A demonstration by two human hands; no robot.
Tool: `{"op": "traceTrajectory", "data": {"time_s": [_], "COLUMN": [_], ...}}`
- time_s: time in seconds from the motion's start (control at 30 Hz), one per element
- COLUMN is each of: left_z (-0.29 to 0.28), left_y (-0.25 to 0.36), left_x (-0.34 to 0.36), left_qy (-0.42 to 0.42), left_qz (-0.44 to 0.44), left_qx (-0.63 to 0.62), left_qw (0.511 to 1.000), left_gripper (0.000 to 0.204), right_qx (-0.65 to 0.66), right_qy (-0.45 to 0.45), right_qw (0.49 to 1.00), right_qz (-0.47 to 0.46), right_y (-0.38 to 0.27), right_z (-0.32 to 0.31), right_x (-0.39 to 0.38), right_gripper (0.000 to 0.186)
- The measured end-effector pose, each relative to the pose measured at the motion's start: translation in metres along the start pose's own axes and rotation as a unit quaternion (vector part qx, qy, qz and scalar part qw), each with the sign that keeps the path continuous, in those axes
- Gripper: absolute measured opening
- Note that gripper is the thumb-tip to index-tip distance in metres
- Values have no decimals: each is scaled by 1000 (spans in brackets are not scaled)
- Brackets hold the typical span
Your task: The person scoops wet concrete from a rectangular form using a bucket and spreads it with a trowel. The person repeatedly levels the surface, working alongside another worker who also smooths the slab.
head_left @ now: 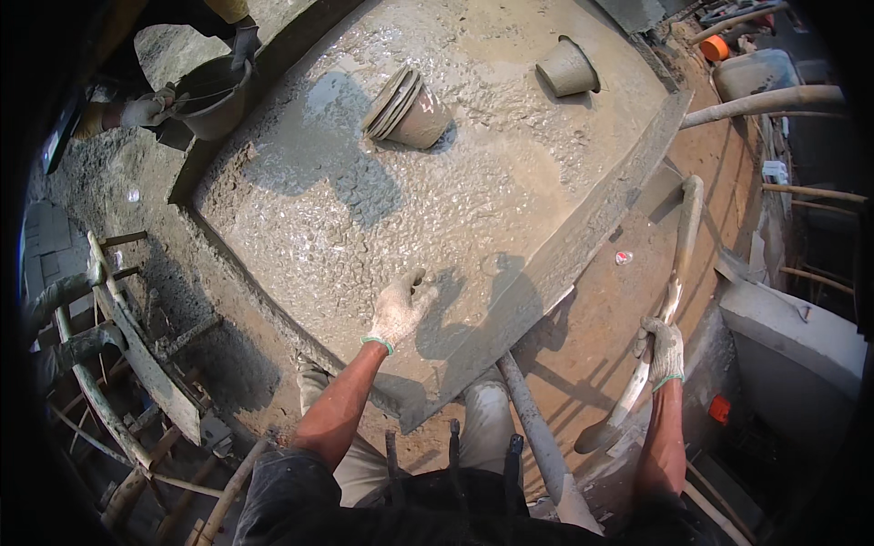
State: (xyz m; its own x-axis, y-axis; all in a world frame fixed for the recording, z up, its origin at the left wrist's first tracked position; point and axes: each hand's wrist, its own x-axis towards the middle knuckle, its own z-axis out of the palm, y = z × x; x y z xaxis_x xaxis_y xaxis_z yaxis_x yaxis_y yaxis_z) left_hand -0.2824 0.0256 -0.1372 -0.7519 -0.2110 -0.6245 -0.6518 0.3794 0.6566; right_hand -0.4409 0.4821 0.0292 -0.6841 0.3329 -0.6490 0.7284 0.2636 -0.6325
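My left hand [403, 309], in a pale knit glove, is over the near part of a large tray [651, 146] of wet grey cement, fingers apart and holding nothing. My right hand [663, 350], also gloved, grips a long, pale, slightly bent handle [676, 264] outside the tray's right side; its lower end [601, 435] is wide and rounded. Farther back on the cement, stacked grey buckets [419, 118] lie tilted, and a single bucket [569, 65] lies on its side to their right.
Another person's gloved hands [146, 109] hold a dark bucket [209, 100] at upper left. Bamboo scaffolding [118, 419] stands at left. On the right are poles [765, 105], a concrete ledge [792, 318] and an orange container [715, 48]. A grey pipe [533, 428] runs beside my legs.
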Motion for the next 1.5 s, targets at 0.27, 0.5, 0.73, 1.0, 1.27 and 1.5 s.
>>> {"op": "traceTrajectory", "data": {"time_s": [0.27, 0.5, 0.73, 1.0, 1.27, 1.5], "left_z": [-99, -143, -74, -37, -67, -21], "left_y": [-16, -14, -31, -31, -40, -95], "left_x": [290, 434, 430, 337, 249, 151], "left_qy": [269, 331, 258, 420, 342, 217], "left_qz": [20, 89, 156, 84, -45, -72], "left_qx": [199, 217, 44, -17, 33, -84], "left_qw": [942, 914, 952, 903, 938, 970], "left_gripper": [77, 76, 68, 41, 45, 34], "right_qx": [-144, -613, -729, -459, -127, -195], "right_qy": [23, -132, -113, 118, -273, -318], "right_qw": [950, 764, 673, 813, 941, 892], "right_qz": [277, 152, 44, -338, -155, -255], "right_y": [207, 347, 304, 190, 90, 97], "right_z": [-125, -98, -78, 70, 390, 539], "right_x": [78, 119, 127, 152, 107, 65], "right_gripper": [12, 37, 57, 45, 59, 79]}}
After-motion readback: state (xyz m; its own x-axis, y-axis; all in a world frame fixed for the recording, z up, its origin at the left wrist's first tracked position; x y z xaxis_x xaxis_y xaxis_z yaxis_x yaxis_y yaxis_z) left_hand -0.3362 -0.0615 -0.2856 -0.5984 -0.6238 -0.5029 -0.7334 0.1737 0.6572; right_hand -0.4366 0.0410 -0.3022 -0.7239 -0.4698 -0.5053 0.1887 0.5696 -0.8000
